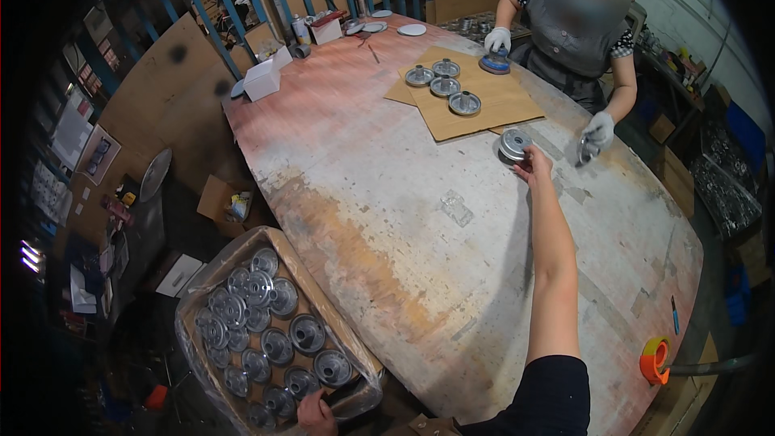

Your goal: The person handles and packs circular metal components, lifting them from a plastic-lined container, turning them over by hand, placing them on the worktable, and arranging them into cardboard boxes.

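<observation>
My right hand (534, 166) reaches far across the table and grips a round flanged metal part (514, 146) by its near right edge. It looks like a silvery hub. Down at the lower left, my left hand (316, 415) is at the near side of a plastic-lined box (367, 373), close to the metal parts (278, 400) inside; its fingers are mostly out of sight. Several similar hubs (308, 333) lie loosely in that box. Four-sided cardboard sheets (492, 109) on the far table carry several more hubs (464, 102), standing with their necks up.
Across the table (436, 266) a gloved co-worker (569, 32) has one hand on a blue round tool (495, 63) and the other holding a metal part (583, 151). An orange tape dispenser (655, 360) and a blue cutter (675, 315) lie at the right edge. A white box (261, 81) stands far left.
</observation>
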`<state>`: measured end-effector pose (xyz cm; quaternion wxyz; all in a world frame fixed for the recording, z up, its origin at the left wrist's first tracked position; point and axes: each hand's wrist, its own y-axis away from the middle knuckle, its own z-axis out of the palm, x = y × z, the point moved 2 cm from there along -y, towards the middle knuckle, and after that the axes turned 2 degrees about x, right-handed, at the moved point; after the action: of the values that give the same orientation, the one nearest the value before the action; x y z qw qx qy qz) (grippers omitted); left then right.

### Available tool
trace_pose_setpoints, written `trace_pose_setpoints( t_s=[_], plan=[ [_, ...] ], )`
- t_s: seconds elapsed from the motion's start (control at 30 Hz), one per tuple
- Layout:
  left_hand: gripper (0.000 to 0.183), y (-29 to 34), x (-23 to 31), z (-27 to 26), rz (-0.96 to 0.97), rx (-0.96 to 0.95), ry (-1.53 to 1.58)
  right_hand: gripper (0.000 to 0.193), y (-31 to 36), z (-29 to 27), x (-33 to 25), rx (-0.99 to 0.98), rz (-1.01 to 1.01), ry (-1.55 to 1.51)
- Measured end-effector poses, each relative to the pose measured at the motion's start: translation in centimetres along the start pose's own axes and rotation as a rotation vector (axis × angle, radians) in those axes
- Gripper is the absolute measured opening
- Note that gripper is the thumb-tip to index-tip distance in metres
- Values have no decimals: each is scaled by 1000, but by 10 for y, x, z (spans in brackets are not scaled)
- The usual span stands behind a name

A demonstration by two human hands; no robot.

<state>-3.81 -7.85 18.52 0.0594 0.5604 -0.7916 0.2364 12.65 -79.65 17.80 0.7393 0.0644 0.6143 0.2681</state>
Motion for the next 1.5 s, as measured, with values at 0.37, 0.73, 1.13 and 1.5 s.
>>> trace_pose_setpoints(
  t_s=[0.37,0.73,1.13,1.5],
  plan=[
    [22,7,-10,5,43,36,-19,61,38,-28,-9,180,-353,678],
    [23,11,-20,7,52,28,29,38,106,-119,-17,377,-1163,1495],
    [19,15,-25,7,133,123,32,26,109,-165,-11,410,-848,1598],
    [20,19,-30,7,134,180,94,15,224,-142,16,113,-1041,1613]
  ],
)
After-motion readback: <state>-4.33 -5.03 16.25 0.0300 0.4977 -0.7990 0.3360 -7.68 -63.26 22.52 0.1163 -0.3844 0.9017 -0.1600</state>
